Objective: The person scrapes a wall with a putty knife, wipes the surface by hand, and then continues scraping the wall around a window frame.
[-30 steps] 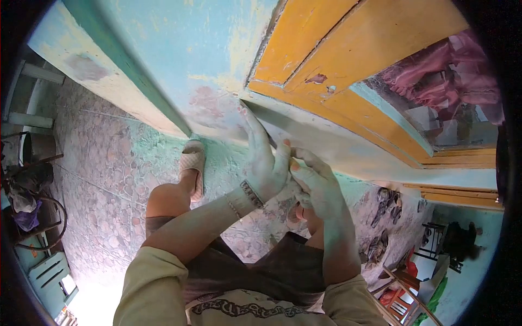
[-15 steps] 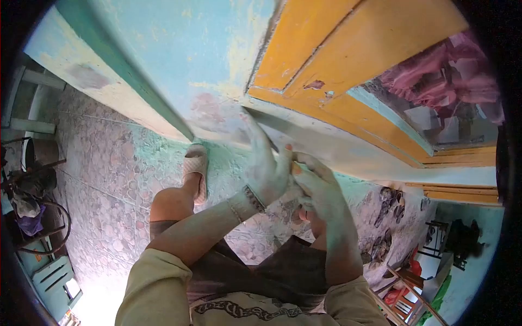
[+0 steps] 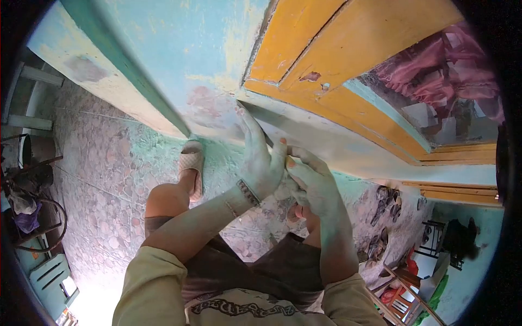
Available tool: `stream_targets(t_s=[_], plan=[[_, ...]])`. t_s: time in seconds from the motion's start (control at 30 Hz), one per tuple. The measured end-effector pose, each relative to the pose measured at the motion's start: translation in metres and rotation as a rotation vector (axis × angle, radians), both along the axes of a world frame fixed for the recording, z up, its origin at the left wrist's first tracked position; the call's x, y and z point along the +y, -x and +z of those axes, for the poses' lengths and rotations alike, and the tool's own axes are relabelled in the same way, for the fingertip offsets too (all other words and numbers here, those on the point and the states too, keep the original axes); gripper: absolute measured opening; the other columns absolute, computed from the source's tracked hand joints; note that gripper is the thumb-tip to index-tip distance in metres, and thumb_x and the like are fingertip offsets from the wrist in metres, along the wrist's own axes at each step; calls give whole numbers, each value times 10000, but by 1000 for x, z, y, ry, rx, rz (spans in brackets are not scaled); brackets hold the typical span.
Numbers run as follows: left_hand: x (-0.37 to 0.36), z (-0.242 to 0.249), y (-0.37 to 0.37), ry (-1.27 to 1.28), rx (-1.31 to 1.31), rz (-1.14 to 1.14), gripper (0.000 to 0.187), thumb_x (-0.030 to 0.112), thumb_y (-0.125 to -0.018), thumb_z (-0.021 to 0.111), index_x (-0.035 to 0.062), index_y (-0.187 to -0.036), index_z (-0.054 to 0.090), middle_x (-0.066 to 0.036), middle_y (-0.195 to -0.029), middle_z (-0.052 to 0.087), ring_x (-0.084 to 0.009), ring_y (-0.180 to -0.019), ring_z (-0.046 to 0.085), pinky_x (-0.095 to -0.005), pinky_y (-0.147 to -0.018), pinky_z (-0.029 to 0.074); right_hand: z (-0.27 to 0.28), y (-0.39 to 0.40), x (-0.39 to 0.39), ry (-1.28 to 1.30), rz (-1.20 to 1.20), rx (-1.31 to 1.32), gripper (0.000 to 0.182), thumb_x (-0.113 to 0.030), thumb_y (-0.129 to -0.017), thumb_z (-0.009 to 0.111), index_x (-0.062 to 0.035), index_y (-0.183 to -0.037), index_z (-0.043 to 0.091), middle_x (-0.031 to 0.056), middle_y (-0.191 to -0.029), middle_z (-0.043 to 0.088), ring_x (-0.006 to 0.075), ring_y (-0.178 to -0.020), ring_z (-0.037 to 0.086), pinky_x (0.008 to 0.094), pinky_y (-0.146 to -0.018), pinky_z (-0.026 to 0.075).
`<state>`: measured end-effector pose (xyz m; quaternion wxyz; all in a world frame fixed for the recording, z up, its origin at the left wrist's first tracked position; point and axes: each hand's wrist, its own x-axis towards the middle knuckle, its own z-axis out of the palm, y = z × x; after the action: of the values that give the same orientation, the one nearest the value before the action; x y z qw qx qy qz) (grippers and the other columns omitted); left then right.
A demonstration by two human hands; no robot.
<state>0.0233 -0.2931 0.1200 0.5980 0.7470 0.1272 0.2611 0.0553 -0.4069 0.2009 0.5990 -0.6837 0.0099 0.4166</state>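
My left hand [image 3: 262,165], coated in pale grey-green dust, is in front of the low part of the wall [image 3: 217,106]. Its fingers are stretched out toward the wall, the thumb raised, and a bracelet circles the wrist. Close beside its palm is my right hand [image 3: 315,187], equally dusty, with bent fingers and the thumb near the left thumb. Whatever the right fingers may hold, I cannot tell. A dark wedge-shaped patch [image 3: 266,116] shows on the wall just behind the left fingertips.
An orange wooden frame [image 3: 304,65] with a glass pane [image 3: 429,117] sits in the wall. My slippered foot [image 3: 191,163] rests on the stone-patterned floor [image 3: 98,179]. Several shoes [image 3: 386,204] lie at right; a chair [image 3: 51,277] is at left.
The whole view has shifted slightly, with the scene moving a little left. Both hands keep nearly the same pose close together before the wall.
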Motion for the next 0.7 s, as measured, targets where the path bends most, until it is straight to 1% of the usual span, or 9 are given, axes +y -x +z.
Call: stream_targets(t_s=[0.07,0.13,0.2,0.3,0.4,0.5,0.6,0.63,0.7], plan=[[8,-1,3,-14,-33,-26,824,144,-900,495,-166,-1382,-97,-381,-1463,-69,-468,-1392,-62,-461,-1141,29,1,4,2,10,2,-10,356,-250,-946,535,-45,-1236,530,-32,-609,448,38,-491,368,201,-429,284],[3,0,3,1,-28,-35,812,135,-902,490,-165,-1385,-89,-372,-1469,-67,-462,-1395,-62,-457,-1141,28,0,8,-1,-23,5,-13,348,-244,-945,531,-48,-1232,536,-35,-617,452,35,-498,367,201,-431,283],[-2,3,2,9,-24,-45,808,136,-901,489,-166,-1386,-83,-369,-1471,-66,-458,-1397,-60,-455,-1142,27,5,3,-7,18,-11,-4,346,-241,-946,528,-47,-1232,536,-36,-632,458,33,-504,367,199,-433,282],[3,3,4,-9,1,-1,774,184,-939,447,-164,-1392,-75,-364,-1476,25,-409,-1393,130,-376,-1123,165,3,4,2,22,-19,16,348,-245,-943,535,-48,-1231,536,-36,-640,462,33,-513,369,199,-434,278],[14,-4,6,-83,3,-2,777,180,-938,447,-167,-1388,-84,-362,-1479,10,-407,-1397,114,-371,-1123,165,-2,7,5,-32,0,10,346,-248,-939,548,-44,-1219,541,-36,-640,464,34,-520,371,201,-436,274],[8,1,7,-8,44,-35,788,187,-940,450,-164,-1387,-94,-363,-1480,-5,-405,-1401,100,-371,-1125,158,-1,8,-1,-15,-49,-1,341,-245,-938,551,-38,-1210,541,-39,-636,460,32,-522,375,200,-435,276],[5,-3,2,-169,17,11,791,199,-944,447,-162,-1387,-99,-367,-1476,-11,-410,-1403,80,-382,-1129,139,0,5,2,-25,-36,-19,341,-243,-943,545,-34,-1212,533,-41,-631,452,33,-515,379,197,-431,276],[9,-1,5,-78,8,-28,789,200,-944,446,-161,-1388,-97,-369,-1475,-23,-418,-1407,45,-396,-1135,114,1,4,2,-35,-20,-29,342,-243,-944,542,-33,-1214,529,-41,-629,449,34,-512,380,196,-429,275],[18,-3,10,-84,13,-35,787,191,-940,447,-162,-1388,-97,-368,-1475,-29,-419,-1408,28,-402,-1137,104,-1,9,9,-29,-23,7,347,-250,-947,538,-35,-1219,524,-42,-619,442,37,-500,375,197,-422,264]])
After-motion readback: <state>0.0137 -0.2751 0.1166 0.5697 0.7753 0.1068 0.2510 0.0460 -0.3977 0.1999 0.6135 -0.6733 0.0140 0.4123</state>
